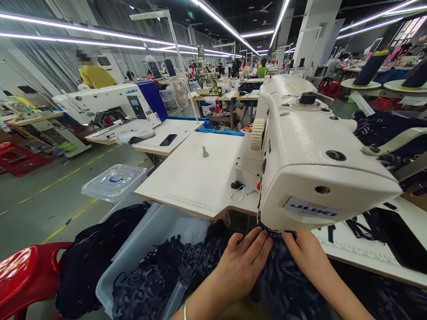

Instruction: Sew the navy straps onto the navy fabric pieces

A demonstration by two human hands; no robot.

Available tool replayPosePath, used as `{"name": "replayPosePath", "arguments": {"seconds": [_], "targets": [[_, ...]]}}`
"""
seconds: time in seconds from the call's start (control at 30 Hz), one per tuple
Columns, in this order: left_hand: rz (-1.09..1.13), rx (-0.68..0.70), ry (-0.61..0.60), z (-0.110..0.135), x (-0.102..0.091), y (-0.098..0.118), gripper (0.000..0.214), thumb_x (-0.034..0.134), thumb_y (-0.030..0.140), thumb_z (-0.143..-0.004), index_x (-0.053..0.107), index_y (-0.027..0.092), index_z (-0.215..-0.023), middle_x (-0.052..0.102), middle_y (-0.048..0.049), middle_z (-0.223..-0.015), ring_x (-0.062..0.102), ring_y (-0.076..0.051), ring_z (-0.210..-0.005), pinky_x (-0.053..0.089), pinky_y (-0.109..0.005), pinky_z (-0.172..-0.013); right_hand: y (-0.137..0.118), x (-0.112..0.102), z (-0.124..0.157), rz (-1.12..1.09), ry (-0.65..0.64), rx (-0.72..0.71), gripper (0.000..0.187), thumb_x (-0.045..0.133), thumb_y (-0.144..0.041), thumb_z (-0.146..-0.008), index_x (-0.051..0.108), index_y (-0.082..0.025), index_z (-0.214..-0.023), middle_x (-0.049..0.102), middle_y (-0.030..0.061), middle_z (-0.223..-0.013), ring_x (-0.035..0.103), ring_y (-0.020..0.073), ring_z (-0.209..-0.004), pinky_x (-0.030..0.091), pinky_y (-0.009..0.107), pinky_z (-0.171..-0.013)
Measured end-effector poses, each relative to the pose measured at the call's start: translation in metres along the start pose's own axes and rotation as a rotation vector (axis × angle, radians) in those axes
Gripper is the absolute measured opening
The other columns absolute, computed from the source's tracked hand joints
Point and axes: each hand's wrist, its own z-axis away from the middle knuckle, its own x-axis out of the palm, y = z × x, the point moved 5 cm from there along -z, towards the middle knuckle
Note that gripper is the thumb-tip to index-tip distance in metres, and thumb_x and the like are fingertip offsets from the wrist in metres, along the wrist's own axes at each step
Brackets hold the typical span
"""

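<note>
A white Juki sewing machine (310,160) stands on a white work table (196,173) right in front of me. Dark navy patterned fabric (283,284) lies under its head and spills toward me. My left hand (245,262) rests flat on the fabric, fingers stretched toward the needle area. On the other side of the needle, my right hand (305,253) presses the same fabric, fingertips tucked under the machine head and partly hidden. Neither hand grips anything.
A clear plastic bin (150,249) at my left holds more navy pieces, with a second pile (90,258) beside it. A red stool (28,271) and a clear lid (115,180) are further left. Another Juki machine (113,106) and other workers fill the hall.
</note>
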Motion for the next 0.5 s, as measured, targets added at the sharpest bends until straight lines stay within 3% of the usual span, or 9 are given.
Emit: {"name": "replayPosePath", "arguments": {"seconds": [0.27, 0.5], "targets": [[0.020, -0.023, -0.008, -0.0003, 0.0007, 0.0011, 0.039, 0.035, 0.015, -0.100, 0.055, 0.013, -0.133, 0.051, -0.0071, -0.142, 0.036, -0.023, -0.136, 0.026, -0.035, -0.101, 0.0072, 0.0057, -0.0016, -0.075, -0.004, 0.037, 0.030, 0.038, -0.044, -0.091, 0.056, -0.020, -0.084, 0.065, 0.0130, -0.084, 0.062, 0.0330, -0.088, 0.047, 0.042, -0.072], [0.106, -0.102, 0.172, 0.0020, 0.0064, -0.0042, 0.039, 0.031, 0.018, -0.103, 0.061, 0.015, -0.127, 0.065, -0.0086, -0.126, 0.047, -0.019, -0.128, 0.025, -0.034, -0.104, 0.0058, 0.0012, -0.0006, -0.203, 0.032, 0.062, 0.026, 0.038, -0.041, -0.095, 0.054, -0.022, -0.086, 0.064, 0.0049, -0.079, 0.061, 0.0224, -0.077, 0.047, 0.032, -0.070]]}}
